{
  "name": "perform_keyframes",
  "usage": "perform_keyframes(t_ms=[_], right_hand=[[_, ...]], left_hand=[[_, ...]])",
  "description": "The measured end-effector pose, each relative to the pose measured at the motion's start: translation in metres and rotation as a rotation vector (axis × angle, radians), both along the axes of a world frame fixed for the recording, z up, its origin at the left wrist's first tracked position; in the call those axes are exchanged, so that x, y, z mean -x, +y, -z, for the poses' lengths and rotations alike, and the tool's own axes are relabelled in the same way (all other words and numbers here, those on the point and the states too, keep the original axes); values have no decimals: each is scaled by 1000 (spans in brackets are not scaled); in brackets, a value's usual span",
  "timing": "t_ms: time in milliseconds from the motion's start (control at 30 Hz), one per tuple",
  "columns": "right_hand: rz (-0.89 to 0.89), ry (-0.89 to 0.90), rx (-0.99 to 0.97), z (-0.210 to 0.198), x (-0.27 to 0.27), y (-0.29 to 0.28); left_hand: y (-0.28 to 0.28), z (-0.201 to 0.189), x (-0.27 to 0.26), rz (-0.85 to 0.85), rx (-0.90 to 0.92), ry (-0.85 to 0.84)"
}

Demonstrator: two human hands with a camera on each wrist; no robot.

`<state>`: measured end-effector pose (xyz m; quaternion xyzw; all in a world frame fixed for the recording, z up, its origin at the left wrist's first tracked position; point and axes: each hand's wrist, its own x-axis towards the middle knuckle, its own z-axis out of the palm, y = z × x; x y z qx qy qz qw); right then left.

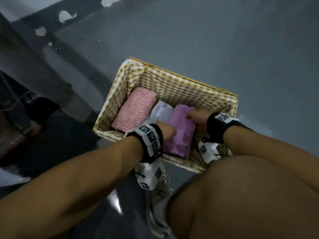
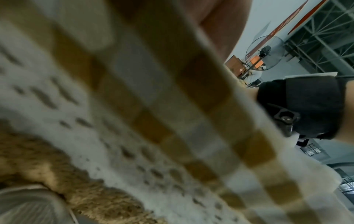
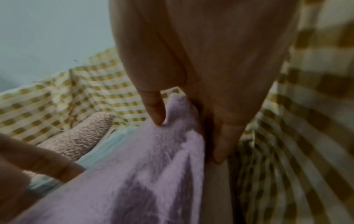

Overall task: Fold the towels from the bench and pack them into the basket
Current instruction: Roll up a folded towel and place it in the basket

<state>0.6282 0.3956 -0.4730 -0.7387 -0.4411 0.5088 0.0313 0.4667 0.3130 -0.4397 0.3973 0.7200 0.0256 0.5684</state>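
Note:
A wicker basket (image 1: 179, 78) with yellow gingham lining stands on the grey floor. Inside lie a folded pink speckled towel (image 1: 134, 109) at the left and a white towel (image 1: 160, 112) in the middle. A folded lilac towel (image 1: 179, 133) sits at the right, held between both hands. My left hand (image 1: 166, 131) grips its left side. My right hand (image 3: 189, 139) has its thumb on top and its fingers down the right side, against the lining (image 3: 306, 136). The left wrist view shows only blurred lining (image 2: 172, 106) and wicker.
My bare knee (image 1: 250, 195) and a white shoe (image 1: 158, 209) are close to the basket's near edge. A dark object (image 1: 34, 107) lies on the floor at the left. Open grey floor (image 1: 224, 40) stretches beyond the basket.

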Motion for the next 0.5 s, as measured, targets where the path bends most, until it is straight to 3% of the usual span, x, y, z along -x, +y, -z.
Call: perform_keyframes(t_ms=[200, 300, 367, 500], right_hand=[[-508, -285, -208, -60, 22, 12], [-638, -140, -170, -108, 58, 8], [-713, -23, -134, -144, 91, 0], [-930, 31, -214, -216, 182, -26]], left_hand=[[1, -46, 28, -78, -104, -132], [-5, -92, 64, -171, -205, -204], [-14, -124, 94, -152, -304, -221], [-51, -189, 174, -91, -441, -165]])
